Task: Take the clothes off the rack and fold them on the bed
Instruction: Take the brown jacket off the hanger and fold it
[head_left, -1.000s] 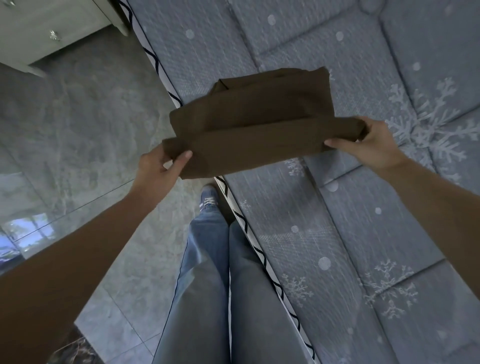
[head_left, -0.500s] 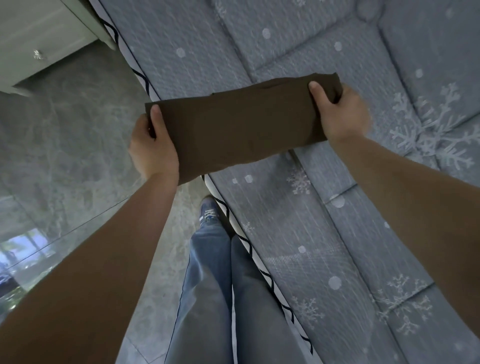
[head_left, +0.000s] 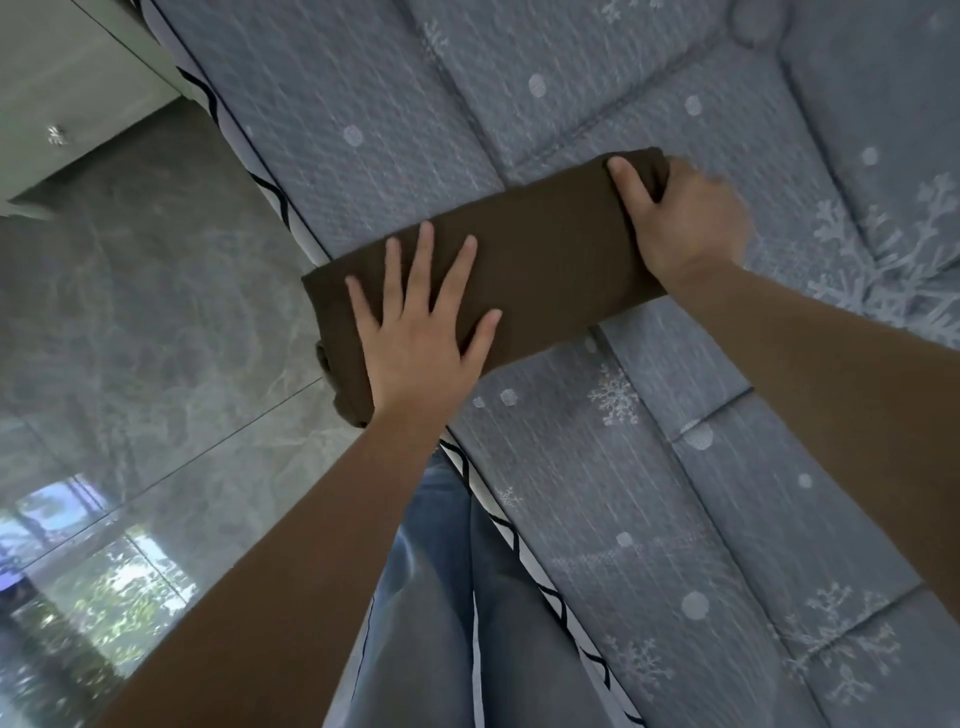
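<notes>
Here's the brown garment (head_left: 524, 260), folded into a long band and lying across the middle of the frame, right at the edge of the bed (head_left: 675, 519). Its lower-left end hangs just past the mattress border, over the grey floor (head_left: 156, 312).

The left hand (head_left: 415, 338) lies flat on top of that end, palm down, fingers (head_left: 423, 265) straight and spread wide, pressing the cloth onto the bed. Over at the upper right of the frame, the right hand (head_left: 691, 218) grips the other end: thumb on top of the fabric, the remaining fingers curled round the edge and mostly hidden beneath it.

The bed fills the right side of the frame, a quilted blue-grey cover with white dots and snowflakes and a wavy black line along its border. At the bottom centre, the person's legs in blue jeans (head_left: 441, 623) stand close against the bed. In the upper left corner sits a pale cabinet (head_left: 67, 88) with a small knob.
</notes>
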